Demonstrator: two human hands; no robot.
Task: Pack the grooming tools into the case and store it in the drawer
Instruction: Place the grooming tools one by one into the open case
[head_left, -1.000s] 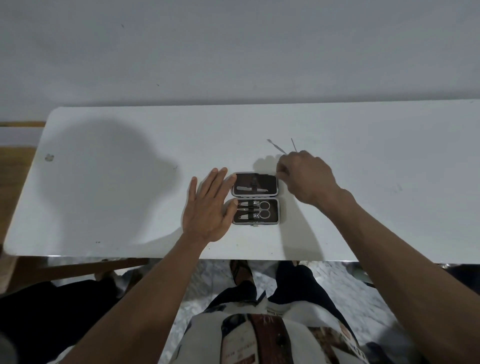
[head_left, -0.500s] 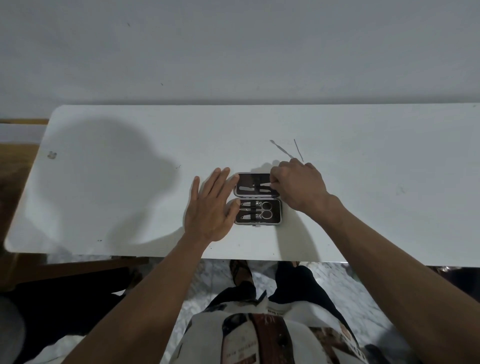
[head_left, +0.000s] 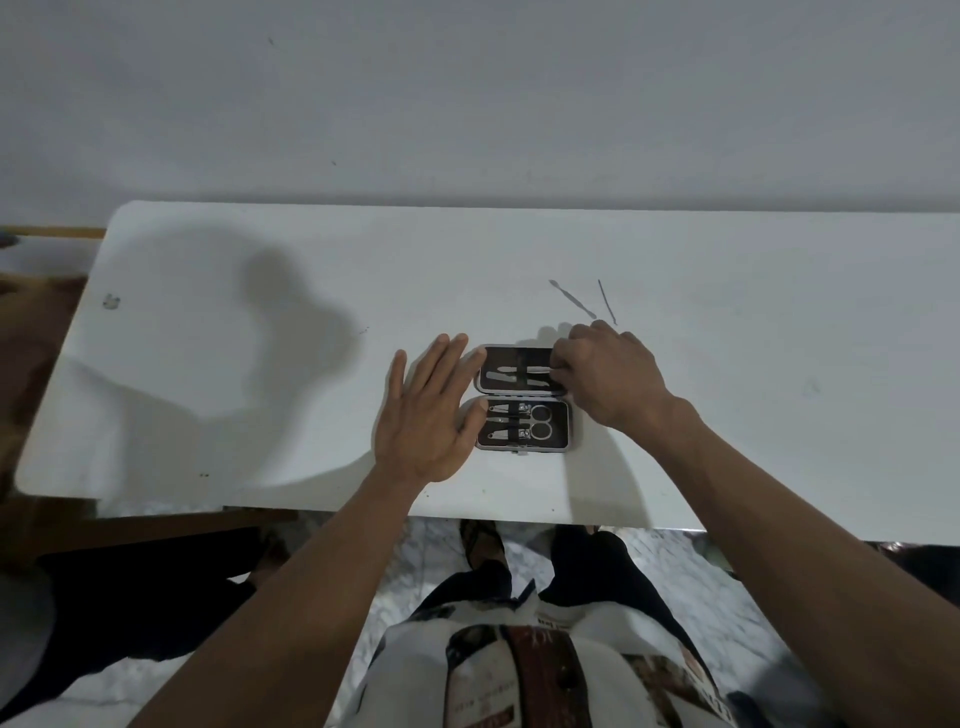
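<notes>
Packing step: my left hand (head_left: 423, 415) lies flat beside the open case (head_left: 523, 397) near the bench's (head_left: 260, 415) front edge; my right hand (head_left: 605, 376) pinches a tool into its far half. Next — two loose tools (head_left: 572, 298) behind it.

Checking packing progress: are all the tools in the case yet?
No, two thin tools lie on the table beyond the open case.

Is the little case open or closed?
Open. The case lies flat on the table with both halves spread, so the scissors and other tools inside show.
</notes>
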